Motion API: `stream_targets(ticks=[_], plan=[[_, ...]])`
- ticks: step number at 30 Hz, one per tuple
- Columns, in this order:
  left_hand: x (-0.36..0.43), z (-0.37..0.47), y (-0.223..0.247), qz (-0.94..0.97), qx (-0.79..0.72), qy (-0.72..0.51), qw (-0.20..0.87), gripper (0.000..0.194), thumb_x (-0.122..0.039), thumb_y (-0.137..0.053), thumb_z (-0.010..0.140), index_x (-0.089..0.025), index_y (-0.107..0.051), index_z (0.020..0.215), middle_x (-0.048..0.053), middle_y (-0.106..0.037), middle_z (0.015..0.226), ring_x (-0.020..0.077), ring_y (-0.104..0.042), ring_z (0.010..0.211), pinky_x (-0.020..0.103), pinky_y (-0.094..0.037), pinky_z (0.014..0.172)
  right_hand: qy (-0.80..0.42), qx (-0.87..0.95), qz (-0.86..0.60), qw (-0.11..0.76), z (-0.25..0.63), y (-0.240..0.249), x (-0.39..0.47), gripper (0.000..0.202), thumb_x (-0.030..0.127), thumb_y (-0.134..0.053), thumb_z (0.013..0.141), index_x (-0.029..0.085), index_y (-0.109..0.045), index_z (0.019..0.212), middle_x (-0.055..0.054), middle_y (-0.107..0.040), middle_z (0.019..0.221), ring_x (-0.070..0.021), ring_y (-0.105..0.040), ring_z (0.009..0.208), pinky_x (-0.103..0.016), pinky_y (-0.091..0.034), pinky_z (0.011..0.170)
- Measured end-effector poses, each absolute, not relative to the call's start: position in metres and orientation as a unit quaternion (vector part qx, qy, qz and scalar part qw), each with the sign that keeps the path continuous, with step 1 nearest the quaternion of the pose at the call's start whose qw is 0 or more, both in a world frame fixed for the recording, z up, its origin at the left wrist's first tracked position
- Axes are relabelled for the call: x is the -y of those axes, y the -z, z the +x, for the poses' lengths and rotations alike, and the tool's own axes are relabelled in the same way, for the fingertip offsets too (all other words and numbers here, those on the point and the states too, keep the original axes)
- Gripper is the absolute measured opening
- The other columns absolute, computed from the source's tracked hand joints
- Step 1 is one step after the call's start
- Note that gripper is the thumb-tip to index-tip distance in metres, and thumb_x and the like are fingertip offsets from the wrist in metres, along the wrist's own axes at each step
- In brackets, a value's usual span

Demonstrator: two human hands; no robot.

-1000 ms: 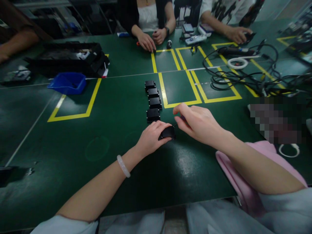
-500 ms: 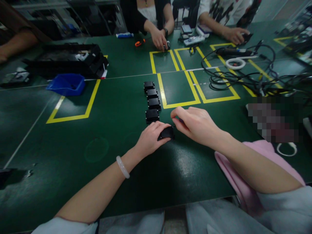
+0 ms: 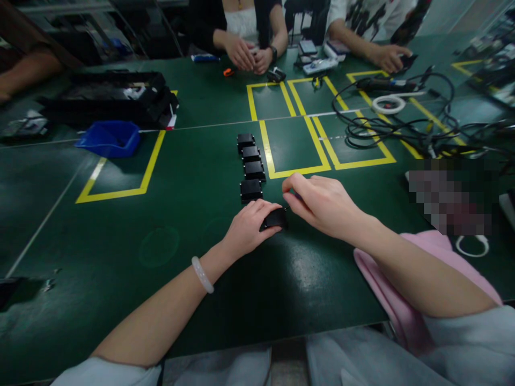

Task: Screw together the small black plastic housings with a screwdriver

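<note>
On the green table, my left hand [image 3: 252,225] grips a small black box-shaped part [image 3: 276,218] between thumb and fingers. My right hand [image 3: 317,202] is beside the part's right end, its thumb and index finger pinched together; whatever they hold is too small to make out. Beyond the held part, several similar black parts stand in a row, the nearest [image 3: 251,190] just past my left fingers and the farthest [image 3: 245,141] by the yellow tape.
A blue scoop-like tray [image 3: 110,138] lies at the left, before stacked black trays [image 3: 116,96]. Black cables [image 3: 370,131] are coiled at the right. Pink cloth [image 3: 432,257] lies under my right forearm. Across the table, a person's hands [image 3: 249,56] are near a small dark object [image 3: 276,74].
The person across the table has let go of the small dark object and drawn both hands together. My own hands have barely moved.
</note>
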State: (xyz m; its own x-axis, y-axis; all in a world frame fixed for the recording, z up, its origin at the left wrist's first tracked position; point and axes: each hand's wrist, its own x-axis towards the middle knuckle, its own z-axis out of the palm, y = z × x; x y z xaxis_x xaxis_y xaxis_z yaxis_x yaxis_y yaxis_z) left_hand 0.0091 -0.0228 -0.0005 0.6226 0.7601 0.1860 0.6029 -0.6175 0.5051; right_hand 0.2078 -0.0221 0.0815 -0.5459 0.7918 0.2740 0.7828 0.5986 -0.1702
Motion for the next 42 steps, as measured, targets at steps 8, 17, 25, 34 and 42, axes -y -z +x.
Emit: stream_targets(ticks=[8, 17, 25, 34, 42], plan=[[0.023, 0.009, 0.000, 0.876, -0.388, -0.198, 0.208, 0.036, -0.033, -0.061, 0.086, -0.021, -0.051, 0.118, 0.006, -0.058, 0.110, 0.0231, -0.053, 0.102, 0.039, -0.045, 0.090, -0.026, 0.871, -0.457, 0.181, 0.208, -0.081, 0.022, 0.021, 0.025, -0.038, 0.092, 0.015, -0.053, 0.103, -0.001, -0.061, 0.070, -0.0147, -0.055, 0.062, -0.026, -0.032, 0.061], [0.024, 0.009, 0.000, 0.885, -0.391, -0.182, 0.174, 0.040, -0.034, -0.060, 0.087, -0.020, -0.049, 0.122, 0.007, -0.057, 0.113, 0.0240, -0.054, 0.102, 0.039, -0.045, 0.088, -0.034, 0.868, -0.461, 0.180, 0.209, -0.081, 0.022, 0.020, 0.025, -0.038, 0.092, 0.015, -0.053, 0.102, -0.001, -0.061, 0.070, -0.0144, -0.055, 0.061, -0.025, -0.032, 0.060], [0.023, 0.009, 0.001, 0.894, -0.391, -0.172, 0.132, 0.041, -0.036, -0.060, 0.086, -0.019, -0.051, 0.122, 0.008, -0.057, 0.112, 0.0240, -0.055, 0.100, 0.040, -0.046, 0.087, -0.038, 0.870, -0.464, 0.162, 0.207, -0.081, 0.021, 0.024, 0.034, -0.037, 0.095, 0.017, -0.054, 0.094, -0.002, -0.062, 0.070, -0.0145, -0.055, 0.061, -0.025, -0.030, 0.059], [0.024, 0.007, -0.011, 0.902, -0.382, -0.157, 0.126, 0.047, -0.043, -0.059, 0.086, -0.016, -0.049, 0.124, 0.011, -0.054, 0.120, 0.0263, -0.052, 0.105, 0.042, -0.045, 0.089, -0.083, 0.858, -0.475, 0.176, 0.207, -0.084, 0.023, 0.022, 0.024, -0.038, 0.090, 0.015, -0.049, 0.108, -0.001, -0.063, 0.074, -0.0152, -0.057, 0.065, -0.025, -0.035, 0.062], [0.028, 0.012, -0.057, 0.839, -0.385, -0.368, 0.115, 0.021, -0.024, -0.046, 0.094, -0.020, -0.052, 0.114, 0.005, -0.058, 0.111, 0.0182, -0.053, 0.106, 0.032, -0.047, 0.088, -0.090, 0.859, -0.470, 0.182, 0.207, -0.082, 0.022, 0.040, 0.022, -0.041, 0.086, 0.012, -0.039, 0.125, -0.005, -0.067, 0.084, -0.0196, -0.063, 0.072, -0.027, -0.039, 0.063]])
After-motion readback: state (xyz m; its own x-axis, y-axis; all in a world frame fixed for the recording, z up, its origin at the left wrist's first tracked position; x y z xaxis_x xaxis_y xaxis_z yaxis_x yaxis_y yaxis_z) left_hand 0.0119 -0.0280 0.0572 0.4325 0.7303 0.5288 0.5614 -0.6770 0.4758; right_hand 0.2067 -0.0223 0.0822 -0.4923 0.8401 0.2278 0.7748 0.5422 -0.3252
